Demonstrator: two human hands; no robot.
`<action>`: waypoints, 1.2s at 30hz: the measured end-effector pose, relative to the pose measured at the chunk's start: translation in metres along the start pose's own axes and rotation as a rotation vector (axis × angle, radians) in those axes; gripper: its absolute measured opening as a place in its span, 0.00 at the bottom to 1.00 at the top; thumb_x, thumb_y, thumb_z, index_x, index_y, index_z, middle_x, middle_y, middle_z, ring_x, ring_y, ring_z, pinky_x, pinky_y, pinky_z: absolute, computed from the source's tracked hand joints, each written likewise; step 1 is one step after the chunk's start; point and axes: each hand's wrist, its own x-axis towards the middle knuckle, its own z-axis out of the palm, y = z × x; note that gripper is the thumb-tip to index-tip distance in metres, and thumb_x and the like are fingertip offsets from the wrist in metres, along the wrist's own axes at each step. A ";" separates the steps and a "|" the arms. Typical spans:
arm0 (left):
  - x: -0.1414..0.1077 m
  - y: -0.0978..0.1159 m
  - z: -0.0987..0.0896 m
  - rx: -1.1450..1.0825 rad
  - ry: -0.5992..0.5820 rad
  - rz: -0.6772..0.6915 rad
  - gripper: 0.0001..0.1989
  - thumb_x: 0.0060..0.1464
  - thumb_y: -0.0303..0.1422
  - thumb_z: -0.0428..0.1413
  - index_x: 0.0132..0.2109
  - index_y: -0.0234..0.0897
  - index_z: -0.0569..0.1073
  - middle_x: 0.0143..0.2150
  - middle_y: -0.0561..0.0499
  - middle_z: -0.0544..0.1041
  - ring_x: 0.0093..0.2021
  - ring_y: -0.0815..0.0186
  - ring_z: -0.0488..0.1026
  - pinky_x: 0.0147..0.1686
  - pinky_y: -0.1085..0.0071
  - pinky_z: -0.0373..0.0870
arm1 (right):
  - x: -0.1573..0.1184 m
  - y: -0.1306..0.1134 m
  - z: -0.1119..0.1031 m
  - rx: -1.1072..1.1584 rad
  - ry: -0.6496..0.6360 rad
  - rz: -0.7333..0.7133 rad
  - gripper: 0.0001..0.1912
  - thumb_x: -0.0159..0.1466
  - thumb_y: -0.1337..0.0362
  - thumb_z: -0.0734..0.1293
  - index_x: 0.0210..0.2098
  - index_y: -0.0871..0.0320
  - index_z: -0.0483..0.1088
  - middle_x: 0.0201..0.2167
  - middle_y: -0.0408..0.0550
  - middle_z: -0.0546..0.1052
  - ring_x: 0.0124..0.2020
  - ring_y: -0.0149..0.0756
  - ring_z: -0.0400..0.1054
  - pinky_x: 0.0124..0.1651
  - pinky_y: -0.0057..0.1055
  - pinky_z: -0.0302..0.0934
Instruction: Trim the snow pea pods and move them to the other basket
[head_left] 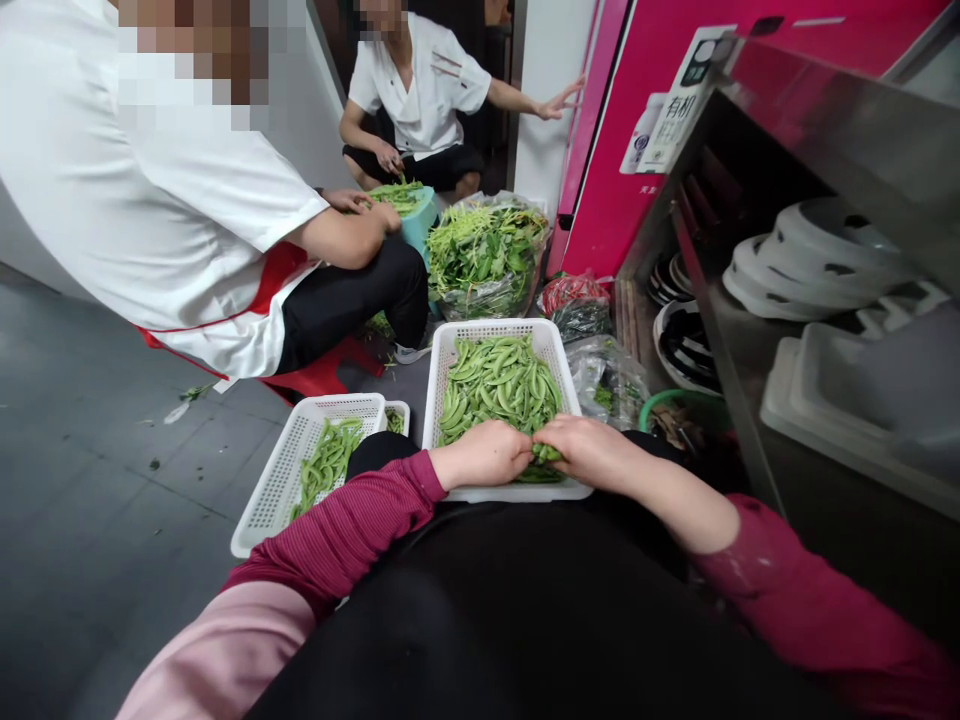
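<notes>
A white perforated plastic basket (442,375) stands in front of my lap, heaped with green pea pods (502,380). My left hand (487,453) is closed in a pinch over its near part, and what lies between those fingers is hidden. Close beside it, almost touching, my right hand (589,447) is curled shut on a few pea pods (546,453), whose ends show under the fingers. Further to the left, a second white basket (274,490) carries a smaller pile of pods (328,460).
A person in white (217,190) sits at the left; another person (424,90) crouches behind a teal container (429,215). A large bag of leafy greens (487,255) stands beyond my basket. At right are a green-rimmed bin (660,400) and a metal shelf (720,370) with white plastic ware.
</notes>
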 end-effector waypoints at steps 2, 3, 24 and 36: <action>0.001 0.003 0.002 -0.075 0.119 -0.015 0.14 0.52 0.33 0.43 0.23 0.34 0.66 0.22 0.52 0.66 0.23 0.72 0.59 0.27 0.76 0.56 | 0.007 0.000 0.006 0.134 0.016 0.134 0.07 0.48 0.68 0.67 0.28 0.56 0.69 0.26 0.43 0.72 0.30 0.35 0.64 0.33 0.29 0.58; 0.001 0.004 0.003 -0.139 0.186 -0.037 0.15 0.53 0.33 0.42 0.23 0.34 0.66 0.22 0.52 0.65 0.23 0.72 0.59 0.28 0.77 0.56 | 0.010 0.001 0.012 0.280 0.055 0.201 0.07 0.48 0.66 0.68 0.28 0.56 0.69 0.24 0.42 0.72 0.27 0.34 0.64 0.31 0.29 0.58; -0.013 -0.041 0.055 -0.634 0.225 -0.598 0.20 0.47 0.44 0.46 0.17 0.35 0.56 0.14 0.59 0.52 0.18 0.75 0.48 0.20 0.75 0.47 | 0.037 0.039 0.089 -0.443 -0.131 0.135 0.10 0.55 0.75 0.58 0.31 0.60 0.69 0.31 0.55 0.71 0.38 0.41 0.63 0.34 0.30 0.57; 0.003 -0.031 0.047 -0.570 0.154 -0.370 0.13 0.49 0.35 0.45 0.28 0.32 0.70 0.18 0.56 0.63 0.21 0.74 0.56 0.22 0.77 0.53 | 0.020 0.050 0.057 -0.008 0.165 0.145 0.09 0.51 0.66 0.66 0.34 0.53 0.68 0.35 0.43 0.71 0.39 0.36 0.64 0.40 0.29 0.57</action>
